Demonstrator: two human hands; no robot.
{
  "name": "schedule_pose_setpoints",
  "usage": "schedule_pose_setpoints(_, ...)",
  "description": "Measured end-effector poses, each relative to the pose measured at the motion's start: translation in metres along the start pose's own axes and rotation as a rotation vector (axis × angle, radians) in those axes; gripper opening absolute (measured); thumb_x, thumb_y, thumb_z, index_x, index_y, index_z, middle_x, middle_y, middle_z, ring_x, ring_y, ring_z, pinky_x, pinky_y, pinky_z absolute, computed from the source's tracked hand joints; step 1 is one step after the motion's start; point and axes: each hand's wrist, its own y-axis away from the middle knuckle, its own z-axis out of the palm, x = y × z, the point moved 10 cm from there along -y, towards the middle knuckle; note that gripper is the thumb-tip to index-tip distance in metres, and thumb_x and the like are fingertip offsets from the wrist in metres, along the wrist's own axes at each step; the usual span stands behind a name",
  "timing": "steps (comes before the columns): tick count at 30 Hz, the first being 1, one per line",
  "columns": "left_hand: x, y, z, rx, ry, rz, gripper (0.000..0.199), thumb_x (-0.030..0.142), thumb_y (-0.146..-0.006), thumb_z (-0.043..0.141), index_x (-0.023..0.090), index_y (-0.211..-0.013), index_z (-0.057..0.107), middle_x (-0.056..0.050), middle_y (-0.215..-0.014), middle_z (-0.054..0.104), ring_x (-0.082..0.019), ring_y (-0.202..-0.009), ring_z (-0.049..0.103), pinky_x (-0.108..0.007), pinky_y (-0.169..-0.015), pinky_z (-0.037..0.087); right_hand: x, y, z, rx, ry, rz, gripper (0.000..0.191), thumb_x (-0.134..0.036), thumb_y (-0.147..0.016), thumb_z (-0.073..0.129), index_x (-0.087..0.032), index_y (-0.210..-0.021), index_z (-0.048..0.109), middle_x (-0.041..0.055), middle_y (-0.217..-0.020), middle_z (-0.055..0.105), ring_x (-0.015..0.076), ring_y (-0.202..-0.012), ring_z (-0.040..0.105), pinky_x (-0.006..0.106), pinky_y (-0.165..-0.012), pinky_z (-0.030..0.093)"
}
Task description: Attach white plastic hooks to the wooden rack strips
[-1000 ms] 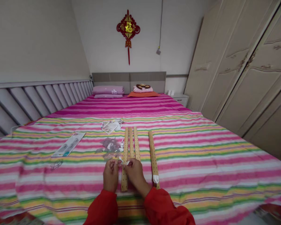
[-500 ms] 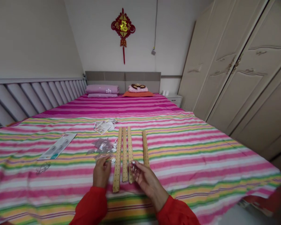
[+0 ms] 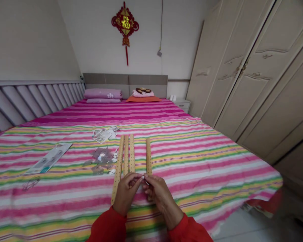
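My left hand (image 3: 128, 190) and my right hand (image 3: 159, 191) meet low in the middle of the head view, fingertips pinched together. Between them is a small shiny whitish piece (image 3: 142, 177), too small to name and partly hidden by the fingers. Three pale wooden strips (image 3: 119, 164) dotted with rows of holes lie side by side under and beyond my left hand, which covers parts of them. One more such strip (image 3: 148, 154) lies apart, just beyond my right fingertips.
Left of the strips are clear plastic bags (image 3: 101, 156) and small white pieces (image 3: 114, 157). Further back lies a pile of cards and packets (image 3: 104, 134). A long blister card (image 3: 50, 158) and a tangle of thin wire-like loops (image 3: 31, 183) lie at left on the striped sheet (image 3: 204, 161).
My left hand has moved right from beside the plastic bags to meet my right hand at the small shiny piece. The view has shifted slightly to the right.
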Motion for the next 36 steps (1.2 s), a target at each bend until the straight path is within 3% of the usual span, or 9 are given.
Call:
schedule_pose_setpoints(7, -0.030, 0.013, 0.021, 0.082, 0.344, -0.266, 0.035, 0.047, -0.063, 0.073, 0.015, -0.078, 0.067, -0.004, -0.074, 0.070, -0.017, -0.072, 0.065, -0.027, -0.069, 0.051, -0.022, 0.007, -0.012, 0.048, -0.001, -0.219, 0.040, -0.041, -0.050, 0.086, -0.013, -0.073, 0.070, 0.0011, -0.059, 0.066, 0.0081, -0.047, 0.055, 0.017, -0.042, 0.042)
schedule_pose_setpoints(14, -0.029, 0.018, 0.030, 0.125, 0.436, -0.298, 0.043, 0.049, -0.057, 0.077, 0.015, -0.080, 0.065, -0.006, -0.075, 0.071, -0.018, -0.072, 0.066, -0.029, -0.070, 0.053, -0.024, 0.009, -0.014, 0.032, 0.033, -0.270, 0.032, -0.034, -0.056, 0.081, -0.013, -0.076, 0.069, 0.0001, -0.058, 0.065, 0.0104, -0.048, 0.055, 0.022, -0.047, 0.043)
schedule_pose_setpoints(19, -0.024, 0.020, 0.034, 0.076, 0.451, -0.327, 0.044, 0.047, -0.058, 0.078, 0.015, -0.085, 0.067, -0.008, -0.086, 0.073, -0.020, -0.083, 0.068, -0.030, -0.077, 0.052, -0.036, 0.012, -0.021, 0.133, 0.204, -0.387, 0.038, -0.029, -0.057, 0.078, -0.017, -0.091, 0.068, -0.0036, -0.057, 0.059, 0.0122, -0.047, 0.050, 0.024, -0.045, 0.042)
schedule_pose_setpoints(25, -0.038, 0.024, 0.044, 0.062, 0.543, -0.446, 0.043, 0.048, -0.053, 0.080, 0.013, -0.074, 0.066, -0.004, -0.072, 0.070, -0.014, -0.068, 0.064, -0.024, -0.064, 0.050, -0.061, 0.039, -0.009, 0.189, 0.540, -0.675, 0.029, -0.019, -0.068, 0.069, -0.024, -0.097, 0.071, 0.0045, -0.084, 0.065, 0.0186, -0.070, 0.054, 0.029, -0.068, 0.047)
schedule_pose_setpoints(28, -0.041, 0.022, 0.040, 0.107, 0.547, -0.443, 0.043, 0.049, -0.051, 0.081, 0.014, -0.068, 0.064, 0.000, -0.062, 0.064, -0.010, -0.059, 0.058, -0.021, -0.059, 0.047, -0.056, 0.041, -0.007, 0.161, 0.546, -0.678, 0.024, -0.020, -0.069, 0.070, -0.024, -0.092, 0.071, 0.0050, -0.083, 0.065, 0.0183, -0.070, 0.055, 0.029, -0.066, 0.047)
schedule_pose_setpoints(31, -0.042, 0.018, 0.032, 0.137, 0.507, -0.443, 0.044, 0.050, -0.049, 0.081, 0.014, -0.068, 0.065, 0.002, -0.060, 0.062, -0.009, -0.057, 0.057, -0.020, -0.057, 0.046, -0.044, 0.032, -0.011, 0.084, 0.428, -0.572, 0.025, -0.027, -0.068, 0.073, -0.021, -0.092, 0.070, 0.0041, -0.078, 0.066, 0.0172, -0.066, 0.058, 0.027, -0.059, 0.047)
schedule_pose_setpoints(36, -0.045, 0.002, 0.035, 0.034, 0.416, -0.467, 0.045, 0.049, -0.051, 0.080, 0.013, -0.075, 0.070, -0.001, -0.062, 0.065, -0.010, -0.059, 0.059, -0.022, -0.058, 0.047, -0.040, 0.007, -0.023, 0.034, 0.215, -0.382, 0.038, -0.046, -0.063, 0.076, -0.014, -0.084, 0.070, 0.0015, -0.058, 0.065, 0.0142, -0.051, 0.057, 0.026, -0.051, 0.047)
